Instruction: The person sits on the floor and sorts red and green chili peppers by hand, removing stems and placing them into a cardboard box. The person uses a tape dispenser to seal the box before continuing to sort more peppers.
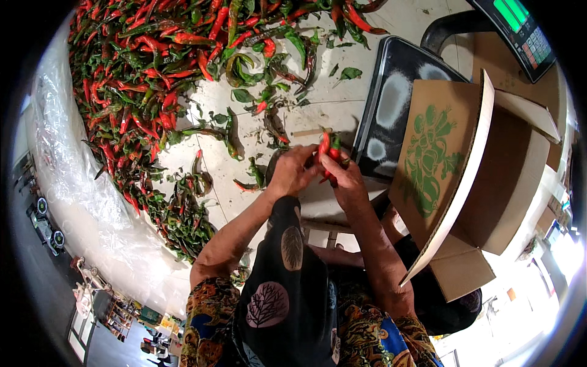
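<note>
Several red chili peppers (324, 146) with green stems are bunched in my right hand (346, 179), tips pointing away from me. My left hand (293, 169) is right beside them, its fingers at the bunch's left side. Slight blur hides whether those fingers pinch a pepper. Beyond both hands, a large heap of red and dark green chili peppers (151, 87) covers the pale tiled floor (321, 112). Loose leaves (351, 73) and single peppers lie scattered between the heap and my hands. Nearer on the left sits a smaller, mostly green pile (185, 222).
On my right, an open cardboard box (433, 147) with green printed vegetables tilts beside a black scale platform (394, 103). The scale's lit display panel (516, 27) stands behind it. Clear plastic sheeting (91, 197) borders the heap on the left.
</note>
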Action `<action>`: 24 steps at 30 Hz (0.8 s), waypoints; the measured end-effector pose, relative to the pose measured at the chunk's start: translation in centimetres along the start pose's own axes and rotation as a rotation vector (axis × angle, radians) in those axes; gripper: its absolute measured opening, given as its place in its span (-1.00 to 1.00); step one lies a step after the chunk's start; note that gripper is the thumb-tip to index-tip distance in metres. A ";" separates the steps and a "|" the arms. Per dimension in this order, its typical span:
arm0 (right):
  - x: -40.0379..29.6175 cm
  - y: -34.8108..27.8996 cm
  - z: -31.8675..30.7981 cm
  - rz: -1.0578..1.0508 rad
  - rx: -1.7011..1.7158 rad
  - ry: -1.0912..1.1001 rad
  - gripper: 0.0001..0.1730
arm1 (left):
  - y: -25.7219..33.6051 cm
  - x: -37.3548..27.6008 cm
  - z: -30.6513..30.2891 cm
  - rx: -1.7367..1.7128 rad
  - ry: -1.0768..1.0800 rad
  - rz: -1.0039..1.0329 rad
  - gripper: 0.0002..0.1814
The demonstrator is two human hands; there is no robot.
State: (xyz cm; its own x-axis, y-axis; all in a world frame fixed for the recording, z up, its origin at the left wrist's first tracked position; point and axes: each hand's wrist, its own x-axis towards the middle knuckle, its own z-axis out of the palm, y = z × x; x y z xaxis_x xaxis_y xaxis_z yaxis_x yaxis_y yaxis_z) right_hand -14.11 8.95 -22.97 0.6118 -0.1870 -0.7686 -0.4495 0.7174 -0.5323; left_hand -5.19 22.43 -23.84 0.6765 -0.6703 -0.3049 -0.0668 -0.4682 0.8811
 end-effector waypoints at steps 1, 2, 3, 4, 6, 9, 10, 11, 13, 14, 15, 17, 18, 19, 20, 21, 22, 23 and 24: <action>0.5 0.1 0.0 -0.006 0.009 0.031 -0.68 | 0.6 0.2 -0.8 -0.050 -0.086 -0.006 -0.63; 1.0 0.1 -0.1 -0.013 0.019 0.063 -0.68 | 1.2 0.4 -2.0 -0.101 -0.174 -0.011 -0.62; 1.4 0.0 -0.2 -0.024 0.027 0.099 -0.68 | 1.9 1.0 -3.4 -0.154 -0.264 -0.011 -0.62; 1.0 -0.9 -0.3 0.045 -0.022 0.084 -0.74 | 2.3 2.3 -5.2 -0.089 -0.323 -0.038 -0.62; 0.9 -1.8 0.3 0.101 0.114 -0.008 -0.74 | 0.3 5.7 -6.2 0.021 0.050 -0.087 -0.77; 0.6 -2.5 0.6 0.074 0.192 -0.084 -0.75 | -2.1 13.0 -8.6 0.267 0.557 -0.080 -0.72; 0.6 -1.9 0.9 0.073 0.178 -0.121 -0.76 | -5.3 14.8 -9.7 0.527 0.723 -0.051 -0.61; 0.7 -1.6 0.6 0.061 0.160 -0.127 -0.77 | -5.5 16.2 -9.4 0.544 0.719 -0.167 -0.59; 0.6 -2.0 1.0 0.042 0.136 -0.130 -0.78 | -4.8 17.7 -8.4 0.581 0.706 -0.408 -0.54; 0.6 -2.3 1.1 0.058 0.148 -0.140 -0.78 | -4.6 18.1 -8.3 0.522 0.735 -0.411 -0.49; 0.5 -2.7 1.1 0.069 0.158 -0.143 -0.79 | -4.7 18.4 -8.4 0.473 0.733 -0.404 -0.51; 1.1 -2.7 0.4 0.008 0.170 -0.255 -0.76 | -5.6 18.2 -8.7 0.376 0.713 -0.399 -0.55; 1.0 -2.8 0.4 0.031 0.202 -0.242 -0.72 | -6.3 17.6 -9.3 0.300 0.670 -0.403 -0.56; 1.0 -3.4 0.7 0.041 0.237 -0.234 -0.68 | -6.9 16.4 -9.6 0.230 0.655 -0.217 -0.58; 0.9 -3.9 0.7 0.065 0.302 -0.256 -0.67 | -7.5 14.7 -9.6 0.225 0.592 -0.189 -0.60; 0.8 -4.1 0.8 0.049 0.310 -0.268 -0.65 | -7.6 13.0 -9.6 0.221 0.534 -0.158 -0.62; 0.9 -4.1 0.8 0.036 0.321 -0.283 -0.64 | -6.4 11.5 -9.4 0.116 0.522 -0.218 -0.65; 1.1 -4.3 0.6 0.018 0.326 -0.295 -0.62 | -4.3 10.2 -9.3 0.004 0.510 -0.272 -0.68; 1.4 -3.9 0.4 0.020 0.328 -0.316 -0.57 | -2.7 8.6 -9.0 -0.105 0.498 -0.330 -0.70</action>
State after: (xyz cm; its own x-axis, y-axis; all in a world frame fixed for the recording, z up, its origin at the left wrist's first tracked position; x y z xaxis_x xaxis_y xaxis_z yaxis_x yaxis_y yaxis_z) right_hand -11.20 6.15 -21.85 0.7967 0.0068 -0.6043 -0.2646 0.9029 -0.3387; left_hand 7.45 23.10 -25.56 0.9127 -0.1377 -0.3848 0.2605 -0.5295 0.8073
